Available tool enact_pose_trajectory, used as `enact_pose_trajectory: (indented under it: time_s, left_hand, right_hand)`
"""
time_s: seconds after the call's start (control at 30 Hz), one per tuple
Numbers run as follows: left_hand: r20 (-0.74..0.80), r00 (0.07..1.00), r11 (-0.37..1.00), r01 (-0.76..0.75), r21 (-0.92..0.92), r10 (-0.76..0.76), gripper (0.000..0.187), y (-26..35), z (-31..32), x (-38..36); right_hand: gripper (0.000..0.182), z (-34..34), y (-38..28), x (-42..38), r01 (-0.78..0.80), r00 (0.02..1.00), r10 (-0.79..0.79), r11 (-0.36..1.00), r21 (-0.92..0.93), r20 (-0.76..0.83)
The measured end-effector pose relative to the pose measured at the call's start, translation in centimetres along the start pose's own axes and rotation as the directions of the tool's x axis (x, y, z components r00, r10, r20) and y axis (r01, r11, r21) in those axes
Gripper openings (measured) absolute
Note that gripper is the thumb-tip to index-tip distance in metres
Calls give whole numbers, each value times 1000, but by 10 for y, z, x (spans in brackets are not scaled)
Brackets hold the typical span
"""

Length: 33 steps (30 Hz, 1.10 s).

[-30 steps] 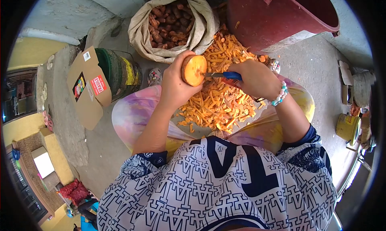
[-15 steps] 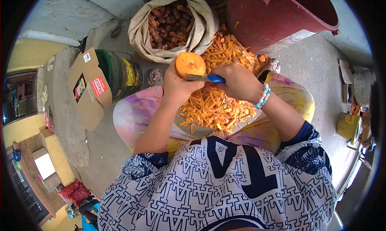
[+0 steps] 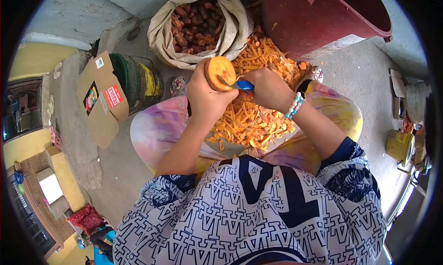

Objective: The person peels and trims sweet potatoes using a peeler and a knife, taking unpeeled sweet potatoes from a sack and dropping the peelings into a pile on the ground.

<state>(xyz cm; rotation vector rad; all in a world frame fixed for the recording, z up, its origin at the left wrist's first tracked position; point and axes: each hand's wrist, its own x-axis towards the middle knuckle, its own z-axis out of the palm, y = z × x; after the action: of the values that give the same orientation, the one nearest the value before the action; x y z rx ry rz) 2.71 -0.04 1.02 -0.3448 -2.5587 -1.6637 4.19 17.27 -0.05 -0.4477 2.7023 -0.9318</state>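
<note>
My left hand point(image 3: 210, 96) is wrapped round a thick orange sweet potato point(image 3: 219, 69), its round cut face turned up. My right hand point(image 3: 272, 87) grips the blue handle of a knife point(image 3: 245, 85). The knife's blade lies against the cut face, with its tip near the middle of the sweet potato. Below and behind my hands, a heap of orange cut strips point(image 3: 251, 126) covers the floor between my legs. Part of the handle is hidden by my right fingers.
An open cloth sack point(image 3: 235, 29) of brownish roots point(image 3: 196, 27) stands ahead. To its right is a large dark red tub point(image 3: 318, 25). At left, a flattened cardboard box point(image 3: 104, 117) leans on a green bucket point(image 3: 147, 83). A yellow container point(image 3: 399, 144) stands far right.
The knife blade has shifted from lying across the near edge of the cut face to pointing into it. Both hands have moved slightly, and the sweet potato is tilted differently.
</note>
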Motion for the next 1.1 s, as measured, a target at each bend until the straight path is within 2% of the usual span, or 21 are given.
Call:
enact_pose_trajectory:
  time_s: [0.1,0.17,0.2,0.23,0.27,0.33,0.37,0.5,0.57,0.6,0.67,0.73,0.77,0.8,0.87,0.93,0.97,1.03,1.1]
  left_hand:
    - [66,998,1000,-2,11,1,54,-2,-3,4]
    - [167,984,998,56,-6,-54,55,-3,-6,6]
    - [165,985,998,57,-7,-55,55,-2,-4,5]
    - [73,997,999,38,-37,-36,54,-2,1,3]
    - [-21,1000,998,16,-64,-18,54,-2,3,1]
    - [-68,997,999,-24,-44,21,53,-8,7,1]
    - [-113,992,998,-66,-23,63,52,-9,8,1]
    - [-21,1000,999,-11,-53,10,52,-4,1,3]
    - [92,992,974,108,-201,-91,52,-10,0,4]
    - [93,992,973,108,-202,-91,52,-9,2,3]
    - [-43,998,988,37,-149,-44,51,-5,7,1]
    - [-84,996,997,-14,-79,8,50,-6,10,1]
    - [-120,991,998,-66,-6,65,49,-6,11,2]
    - [-118,991,998,-68,-6,66,49,-5,10,2]
    - [-7,1000,997,7,-72,-7,49,0,5,4]
    - [23,999,991,37,-128,-35,50,-6,3,5]
    - [52,997,981,70,-183,-61,51,-8,2,5]
    - [55,997,984,67,-165,-58,51,-6,0,6]
    - [58,997,987,63,-149,-55,50,-7,-2,6]
  right_hand:
    - [27,-1,3,1,-17,1000,17,997,-78,-3]
    - [26,-2,2,1,-36,999,36,991,-126,2]
    - [26,-2,-2,0,-63,998,61,993,-97,-31]
    - [26,-2,-6,-1,-90,994,85,994,-66,-64]
    - [26,-4,-11,0,-88,995,84,994,-66,-63]
    - [27,-6,-18,1,-190,982,191,981,43,-18]
    - [27,-4,-16,1,-191,981,192,981,43,-20]
    - [25,0,-6,5,-112,981,102,992,-52,-163]
    - [24,0,-4,6,-100,976,82,991,-85,-201]
    - [22,2,-4,6,-117,975,97,989,-89,-198]
    - [21,5,-4,7,-133,974,113,987,-93,-194]
    - [25,9,-3,8,-184,976,189,981,58,-105]
    - [25,9,-4,9,-184,976,190,981,58,-106]
    - [24,8,-5,9,-198,971,201,980,36,-131]
    - [24,5,-5,9,-216,964,215,976,15,-158]
    - [24,3,-2,12,-145,951,112,985,-97,-289]
    - [24,2,-2,12,-145,951,111,985,-97,-290]
    - [15,1,-2,11,-100,966,67,987,-122,-250]
    - [15,-2,-3,8,-82,971,48,987,-136,-234]
